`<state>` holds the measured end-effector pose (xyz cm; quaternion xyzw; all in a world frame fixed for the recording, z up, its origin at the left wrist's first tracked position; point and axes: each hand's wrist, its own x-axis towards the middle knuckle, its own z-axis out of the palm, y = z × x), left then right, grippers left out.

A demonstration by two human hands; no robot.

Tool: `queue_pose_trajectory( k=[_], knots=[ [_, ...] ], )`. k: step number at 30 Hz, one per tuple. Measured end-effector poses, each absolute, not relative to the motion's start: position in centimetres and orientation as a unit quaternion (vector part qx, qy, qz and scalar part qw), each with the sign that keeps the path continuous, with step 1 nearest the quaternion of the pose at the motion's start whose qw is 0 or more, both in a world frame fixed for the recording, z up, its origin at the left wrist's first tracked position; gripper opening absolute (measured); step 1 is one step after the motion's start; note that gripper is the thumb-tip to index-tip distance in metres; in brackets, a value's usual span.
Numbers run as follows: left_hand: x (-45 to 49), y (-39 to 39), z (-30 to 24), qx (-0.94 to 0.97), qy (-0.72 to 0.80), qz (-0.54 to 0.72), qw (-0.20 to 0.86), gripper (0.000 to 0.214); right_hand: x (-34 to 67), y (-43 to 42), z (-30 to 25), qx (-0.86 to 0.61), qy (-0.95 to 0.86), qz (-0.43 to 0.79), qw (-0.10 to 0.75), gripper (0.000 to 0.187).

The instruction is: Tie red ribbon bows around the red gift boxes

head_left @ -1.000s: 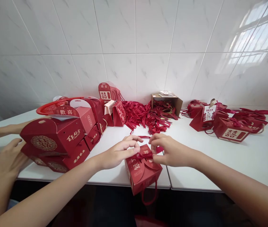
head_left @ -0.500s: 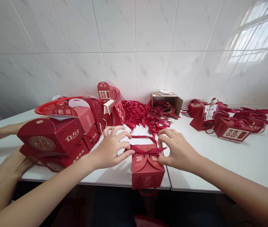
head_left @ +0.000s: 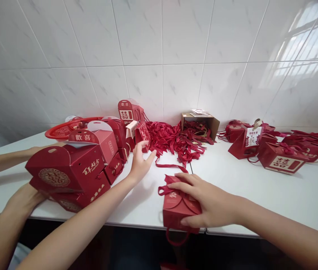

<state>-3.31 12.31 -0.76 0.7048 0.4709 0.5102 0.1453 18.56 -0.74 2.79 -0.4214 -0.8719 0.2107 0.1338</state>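
A small red gift box with gold lettering, curved closing flaps and a ribbon bow sits at the table's front edge, its cord handle hanging over the edge. My right hand grips it from the right, fingers across the top and thumb against the front; it covers much of the bow. My left hand is raised above the table, left of and beyond that box, fingers apart and holding nothing. Beyond my left hand lies a heap of red ribbons.
Stacked red boxes and a red plastic basket stand at left, with another person's hand by the stack. A tipped cardboard box of ribbons lies by the tiled wall. Tied gift boxes stand at right.
Both hands have left the bow's ends. My left hand moved up and away from the gift box, while my right hand closed over its right side. The box has turned slightly.
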Motion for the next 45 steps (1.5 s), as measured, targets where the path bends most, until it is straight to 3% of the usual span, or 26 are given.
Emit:
queue_pose_trajectory(
  k=[6, 8, 10, 12, 16, 19, 23, 25, 36, 40, 45],
  knots=[
    [-2.8, 19.3, -3.0, 0.584, 0.578, 0.567, 0.063, 0.069, 31.7, -0.9, 1.4, -0.626, -0.759, 0.157, 0.084, 0.074],
    [-2.9, 21.1, -2.9, 0.562, 0.599, 0.568, 0.052, 0.077, 36.5, -0.5, 0.7, -0.773, -0.633, 0.006, 0.028, 0.073],
    [-3.0, 22.9, -2.4, 0.549, 0.619, 0.559, 0.055, 0.08, 38.9, -0.1, 0.3, -0.832, -0.537, -0.143, 0.009, 0.067],
    [-3.2, 24.5, -1.9, 0.538, 0.639, 0.545, 0.068, 0.074, 38.5, 0.4, 0.3, -0.824, -0.528, -0.204, 0.006, 0.068],
    [-3.5, 25.8, -1.2, 0.545, 0.645, 0.528, 0.087, 0.031, 32.8, 2.2, 0.5, -0.766, -0.623, -0.159, -0.003, 0.076],
    [-3.6, 24.4, -1.5, 0.578, 0.607, 0.536, 0.1, 0.019, 28.4, 4.6, 0.0, -0.706, -0.703, -0.066, 0.055, 0.065],
    [-3.5, 20.9, -2.9, 0.617, 0.528, 0.564, 0.149, 0.027, 25.2, 9.7, -1.1, -0.628, -0.761, 0.043, 0.158, 0.028],
    [-3.4, 19.5, -3.7, 0.629, 0.486, 0.579, 0.184, 0.031, 24.5, 12.6, -1.4, -0.619, -0.762, 0.051, 0.185, 0.021],
    [-2.4, 17.4, -6.0, 0.665, 0.371, 0.588, 0.273, 0.027, 21.2, 23.3, -5.8, -0.647, -0.697, 0.09, 0.295, 0.031],
    [-2.9, 17.2, -3.7, 0.63, 0.373, 0.652, 0.197, 0.042, 21.9, 24.1, -5.0, -0.661, -0.639, 0.084, 0.383, 0.029],
    [-2.2, 14.2, 5.5, 0.554, 0.219, 0.803, 0.026, 0.047, 24.4, 22.7, 1.2, -0.631, -0.582, 0.044, 0.511, 0.027]
  ],
)
